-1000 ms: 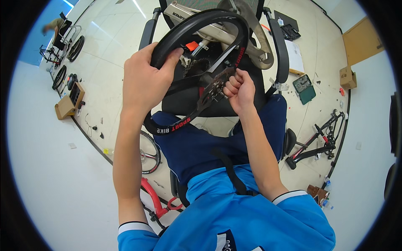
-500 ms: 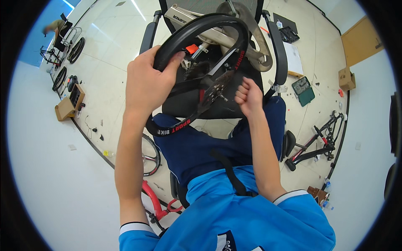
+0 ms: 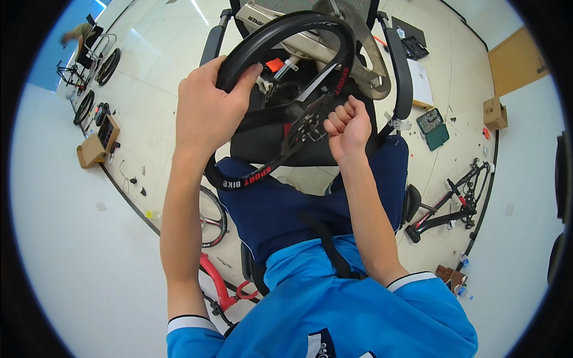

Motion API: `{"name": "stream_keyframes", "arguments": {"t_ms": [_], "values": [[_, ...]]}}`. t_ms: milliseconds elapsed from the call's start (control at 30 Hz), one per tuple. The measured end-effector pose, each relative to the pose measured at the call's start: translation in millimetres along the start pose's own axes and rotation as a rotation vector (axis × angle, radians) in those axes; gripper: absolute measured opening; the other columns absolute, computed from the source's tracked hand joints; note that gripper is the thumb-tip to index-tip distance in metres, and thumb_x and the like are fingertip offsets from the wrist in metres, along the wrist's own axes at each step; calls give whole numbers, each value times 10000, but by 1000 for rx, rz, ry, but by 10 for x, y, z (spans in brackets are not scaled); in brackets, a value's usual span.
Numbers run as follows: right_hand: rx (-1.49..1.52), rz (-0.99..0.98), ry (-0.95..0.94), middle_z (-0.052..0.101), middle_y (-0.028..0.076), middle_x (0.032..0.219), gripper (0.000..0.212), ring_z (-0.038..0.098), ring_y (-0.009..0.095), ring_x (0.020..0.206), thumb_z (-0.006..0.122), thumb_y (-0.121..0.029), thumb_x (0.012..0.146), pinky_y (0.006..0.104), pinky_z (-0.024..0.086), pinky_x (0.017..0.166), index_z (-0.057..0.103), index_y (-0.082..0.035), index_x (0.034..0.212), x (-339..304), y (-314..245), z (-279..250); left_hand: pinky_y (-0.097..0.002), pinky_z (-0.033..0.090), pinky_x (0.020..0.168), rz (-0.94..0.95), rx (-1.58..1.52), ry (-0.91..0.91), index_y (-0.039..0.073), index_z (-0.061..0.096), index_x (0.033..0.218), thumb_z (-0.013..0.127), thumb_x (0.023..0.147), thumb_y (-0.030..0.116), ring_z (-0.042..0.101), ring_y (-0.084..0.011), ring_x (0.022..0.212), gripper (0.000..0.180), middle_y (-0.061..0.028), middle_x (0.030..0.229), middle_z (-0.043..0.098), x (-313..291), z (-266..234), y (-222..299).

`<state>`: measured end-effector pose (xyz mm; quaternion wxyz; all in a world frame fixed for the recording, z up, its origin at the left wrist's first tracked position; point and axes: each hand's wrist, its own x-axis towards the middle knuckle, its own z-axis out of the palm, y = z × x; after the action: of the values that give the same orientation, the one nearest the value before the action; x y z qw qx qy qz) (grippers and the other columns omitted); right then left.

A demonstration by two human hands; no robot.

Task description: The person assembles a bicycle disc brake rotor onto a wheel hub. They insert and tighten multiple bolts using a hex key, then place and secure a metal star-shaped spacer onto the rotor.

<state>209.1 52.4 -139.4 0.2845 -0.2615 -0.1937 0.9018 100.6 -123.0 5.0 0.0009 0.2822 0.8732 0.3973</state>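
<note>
Here, we hold a small black wheel (image 3: 296, 111) up in front of us, tilted, between our chest and an office chair (image 3: 253, 148). Our left hand (image 3: 210, 112) has it by the upper left of the tyre, the thumb over the inner edge and the other fingers wrapped round the outside, closed firmly on the rubber. Our right hand (image 3: 348, 131) is curled into a loose fist just beside the dark disc (image 3: 305, 126) at the wheel's middle; we cannot tell whether those fingers touch the disc or pinch anything small. The wheel's lower edge lies in front of our left thigh, though we cannot see whether it rests there.

Behind the wheel, a silver metal frame part (image 3: 365, 77) lies across the chair, with an orange piece (image 3: 274, 64) near it, seen through the wheel's opening. On the floor to our right we have an open green case (image 3: 433, 128), a cardboard box (image 3: 495, 113) and a dark bike frame (image 3: 444, 212). To our left lie another wheel (image 3: 224, 216) and a red frame part (image 3: 218, 280). Far off at the upper left, a co-worker (image 3: 77, 34) is beside more bike parts (image 3: 108, 70).
</note>
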Motion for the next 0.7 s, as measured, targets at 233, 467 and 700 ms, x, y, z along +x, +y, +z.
{"name": "stream_keyframes", "arguments": {"t_ms": [233, 467, 700], "values": [[6, 5, -3, 190, -43, 560, 384, 151, 93, 460, 477, -222, 1006, 294, 148, 434, 258, -162, 696, 19, 96, 16, -250, 426, 473, -2, 7, 5, -13, 719, 966, 718, 925, 344, 526, -88, 464, 359, 26, 577, 455, 15, -10, -28], [-21, -22, 33, 193, -44, 557, 388, 157, 91, 460, 480, -221, 1004, 294, 145, 434, 259, -162, 690, 72, 96, 52, -254, 427, 476, -7, 12, -2, -9, 721, 963, 719, 922, 357, 536, -95, 464, 369, 26, 578, 455, 43, -15, -42], [-18, -11, -1, 195, -45, 557, 381, 159, 87, 459, 482, -219, 1004, 295, 143, 434, 269, -161, 694, 60, 85, 95, -258, 424, 476, -55, -51, -19, -10, 719, 955, 719, 921, 358, 540, -96, 467, 370, 24, 585, 464, 49, -31, 2]]}}
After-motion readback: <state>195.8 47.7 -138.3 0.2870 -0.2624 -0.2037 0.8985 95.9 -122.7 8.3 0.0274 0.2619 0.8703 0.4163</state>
